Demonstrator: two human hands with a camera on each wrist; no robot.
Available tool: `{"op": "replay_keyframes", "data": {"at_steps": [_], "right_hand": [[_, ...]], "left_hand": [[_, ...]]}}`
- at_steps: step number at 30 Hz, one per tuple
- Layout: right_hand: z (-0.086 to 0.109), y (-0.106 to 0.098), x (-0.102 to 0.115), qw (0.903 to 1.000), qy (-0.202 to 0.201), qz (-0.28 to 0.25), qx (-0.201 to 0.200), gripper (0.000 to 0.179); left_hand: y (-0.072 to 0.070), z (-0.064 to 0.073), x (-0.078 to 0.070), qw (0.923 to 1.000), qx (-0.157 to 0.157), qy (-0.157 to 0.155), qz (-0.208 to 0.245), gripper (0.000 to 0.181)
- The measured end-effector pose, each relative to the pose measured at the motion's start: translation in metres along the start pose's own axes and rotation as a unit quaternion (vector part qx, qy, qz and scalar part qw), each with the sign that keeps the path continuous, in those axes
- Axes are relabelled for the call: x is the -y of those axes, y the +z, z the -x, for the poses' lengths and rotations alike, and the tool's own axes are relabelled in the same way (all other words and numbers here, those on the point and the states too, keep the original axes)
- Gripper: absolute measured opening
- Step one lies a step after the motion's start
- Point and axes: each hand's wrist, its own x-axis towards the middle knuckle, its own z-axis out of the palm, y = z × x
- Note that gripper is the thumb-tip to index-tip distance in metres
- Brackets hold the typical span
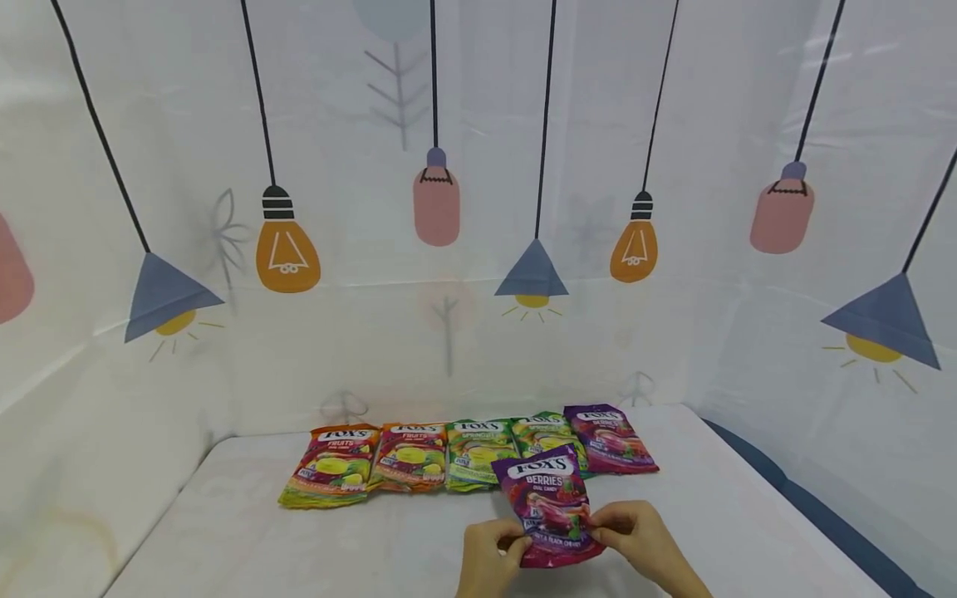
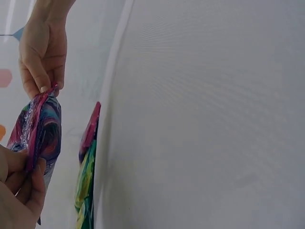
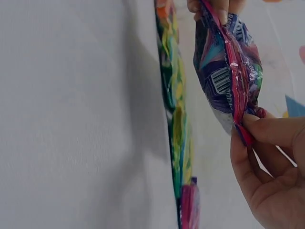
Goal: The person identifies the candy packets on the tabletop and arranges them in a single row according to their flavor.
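Note:
A purple Fox's Berries candy bag is held up by both hands in front of a row of similar bags. My left hand pinches its lower left edge between thumb and fingers. On the other side, my right hand pinches the lower right edge. In the left wrist view, the bag spans between the left hand and the right hand. From the right wrist, the bag's bottom seam and a barcode on its back show, with the right hand at one corner.
Behind the held bag lie two orange Fruits bags, two green Spring bags and another purple Berries bag. They rest on a white-covered table. A patterned white curtain surrounds its back and sides.

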Motion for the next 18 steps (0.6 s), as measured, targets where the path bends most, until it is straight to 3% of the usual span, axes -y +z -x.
{"op": "replay_keyframes", "data": {"at_steps": [4, 12, 18], "right_hand": [[0.003, -0.014, -0.01, 0.9997, -0.004, 0.016, -0.015, 0.016], [0.008, -0.044, -0.024, 0.9966, 0.007, 0.068, -0.045, 0.014], [0.011, -0.067, -0.034, 0.9883, 0.05, 0.115, -0.087, 0.011]], "left_hand": [[0.022, -0.006, 0.0, 0.9992, -0.014, 0.033, -0.017, 0.006], [0.061, -0.023, -0.003, 0.9965, -0.026, 0.07, -0.038, 0.005], [0.094, -0.038, -0.004, 0.9964, -0.029, 0.066, -0.045, 0.006]]}}
